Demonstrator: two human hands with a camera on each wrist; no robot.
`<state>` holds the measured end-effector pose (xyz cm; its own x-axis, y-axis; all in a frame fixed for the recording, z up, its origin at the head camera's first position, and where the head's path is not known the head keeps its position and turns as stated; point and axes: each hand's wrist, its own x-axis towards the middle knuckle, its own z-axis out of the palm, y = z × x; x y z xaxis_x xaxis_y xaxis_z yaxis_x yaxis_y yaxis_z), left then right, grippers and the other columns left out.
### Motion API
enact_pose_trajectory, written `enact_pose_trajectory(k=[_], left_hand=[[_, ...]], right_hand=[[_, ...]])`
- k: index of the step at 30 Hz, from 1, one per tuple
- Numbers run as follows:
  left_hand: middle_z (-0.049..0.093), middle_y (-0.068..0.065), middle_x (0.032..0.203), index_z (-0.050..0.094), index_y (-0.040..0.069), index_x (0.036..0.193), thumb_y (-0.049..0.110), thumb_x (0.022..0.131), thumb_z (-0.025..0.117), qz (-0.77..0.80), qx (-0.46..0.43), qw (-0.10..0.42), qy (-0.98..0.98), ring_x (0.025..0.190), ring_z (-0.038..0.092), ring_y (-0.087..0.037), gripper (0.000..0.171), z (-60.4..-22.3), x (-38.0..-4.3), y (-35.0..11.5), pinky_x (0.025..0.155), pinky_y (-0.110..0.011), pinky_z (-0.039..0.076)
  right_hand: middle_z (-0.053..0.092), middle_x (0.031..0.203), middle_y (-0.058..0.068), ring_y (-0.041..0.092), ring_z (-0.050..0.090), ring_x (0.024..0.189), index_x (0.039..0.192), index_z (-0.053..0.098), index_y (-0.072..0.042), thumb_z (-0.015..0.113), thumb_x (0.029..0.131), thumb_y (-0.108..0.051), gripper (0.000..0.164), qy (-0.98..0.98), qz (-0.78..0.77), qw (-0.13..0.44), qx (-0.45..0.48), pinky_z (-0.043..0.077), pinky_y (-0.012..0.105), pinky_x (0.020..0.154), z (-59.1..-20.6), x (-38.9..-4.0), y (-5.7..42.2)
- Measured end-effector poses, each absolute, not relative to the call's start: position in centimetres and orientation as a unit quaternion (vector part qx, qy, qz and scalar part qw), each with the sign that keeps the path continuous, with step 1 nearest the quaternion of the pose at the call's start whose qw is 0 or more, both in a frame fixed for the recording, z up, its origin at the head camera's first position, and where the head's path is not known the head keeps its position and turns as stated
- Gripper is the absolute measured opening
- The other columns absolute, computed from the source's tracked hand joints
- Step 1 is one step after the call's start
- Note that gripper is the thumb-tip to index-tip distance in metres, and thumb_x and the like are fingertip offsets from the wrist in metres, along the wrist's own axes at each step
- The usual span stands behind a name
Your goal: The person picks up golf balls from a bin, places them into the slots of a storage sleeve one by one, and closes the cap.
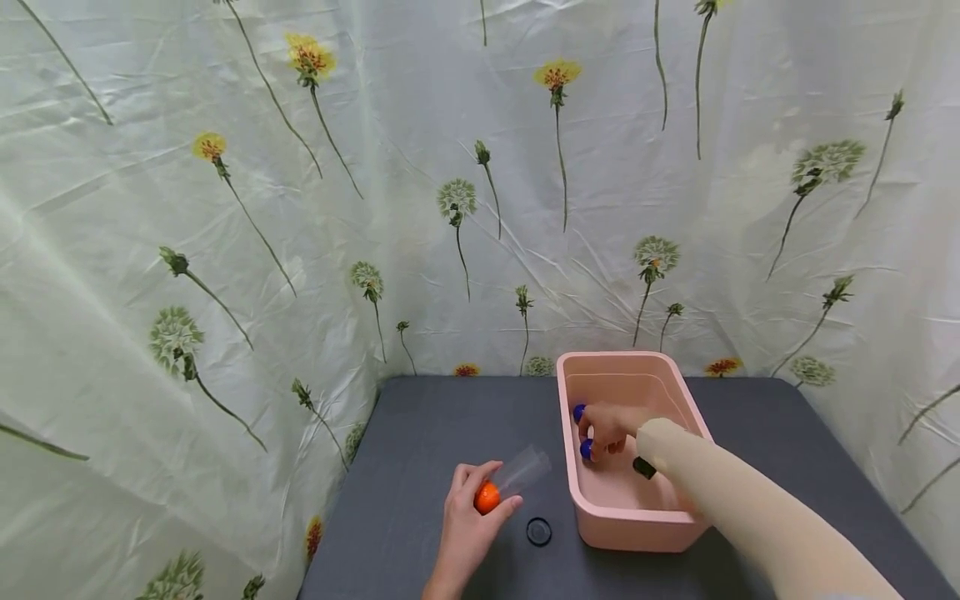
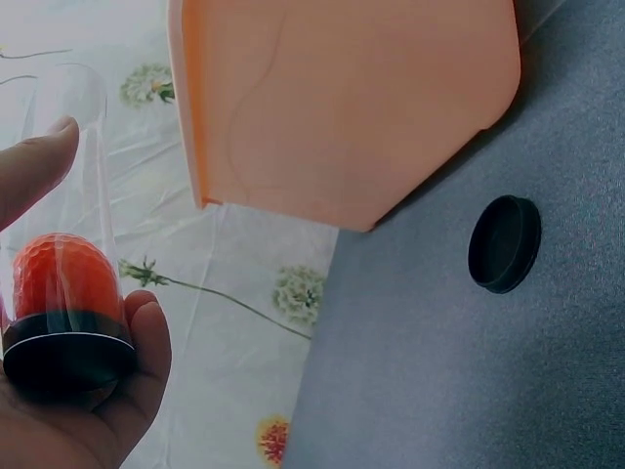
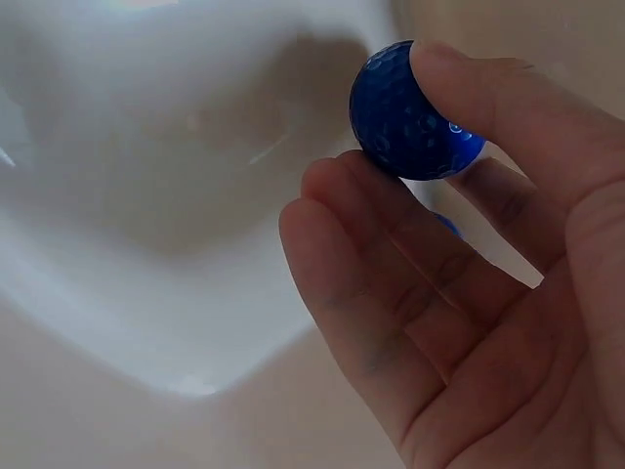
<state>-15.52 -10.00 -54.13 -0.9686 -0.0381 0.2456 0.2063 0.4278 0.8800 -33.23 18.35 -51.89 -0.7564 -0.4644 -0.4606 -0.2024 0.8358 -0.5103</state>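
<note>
My left hand (image 1: pixel 472 512) grips a clear plastic tube (image 1: pixel 522 472) with a black cap on its base. An orange golf ball (image 2: pixel 64 278) sits inside the tube at the capped end. Inside the pink bin (image 1: pixel 630 510), my right hand (image 1: pixel 611 425) pinches a blue golf ball (image 3: pixel 405 115) between thumb and fingertips. A second blue ball (image 3: pixel 446 224) is mostly hidden behind the fingers in the right wrist view. The head view has both blue balls near the bin's left wall.
A loose black cap (image 1: pixel 538 532) lies on the dark grey table (image 1: pixel 457 417) between my left hand and the bin. Near the right wrist is a small dark object (image 1: pixel 643 467). A flower-printed curtain (image 1: pixel 450 250) hangs behind and beside the table.
</note>
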Motion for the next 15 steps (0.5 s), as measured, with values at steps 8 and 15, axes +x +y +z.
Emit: enact_pose_trajectory(k=[8, 15], left_hand=[[0.049, 0.004, 0.105, 0.068, 0.022, 0.125, 0.043, 0.077, 0.086, -0.531, -0.054, 0.116, -0.837, 0.090, 0.055, -0.017, 0.055, -54.0, -15.5, -9.9, 0.073, -0.026, 0.053], [0.050, 0.004, 0.105, 0.068, 0.023, 0.124, 0.043, 0.077, 0.087, -0.528, -0.059, 0.123, -0.838, 0.089, 0.055, -0.016, 0.054, -53.8, -15.3, -9.8, 0.073, -0.026, 0.053]], right_hand=[[0.065, 0.084, 0.006, 0.018, 0.055, 0.054, 0.103, 0.072, -0.017, 0.086, 0.078, -0.007, 0.030, 0.908, -0.203, 0.281, -0.234, 0.054, 0.034, 0.055, -49.6, -32.3, 18.0], [0.066, 0.080, 0.002, 0.015, 0.057, 0.056, 0.098, 0.073, -0.018, 0.087, 0.074, -0.004, 0.030, 0.902, -0.207, 0.251, -0.283, 0.054, 0.033, 0.054, -47.8, -31.2, 17.9]])
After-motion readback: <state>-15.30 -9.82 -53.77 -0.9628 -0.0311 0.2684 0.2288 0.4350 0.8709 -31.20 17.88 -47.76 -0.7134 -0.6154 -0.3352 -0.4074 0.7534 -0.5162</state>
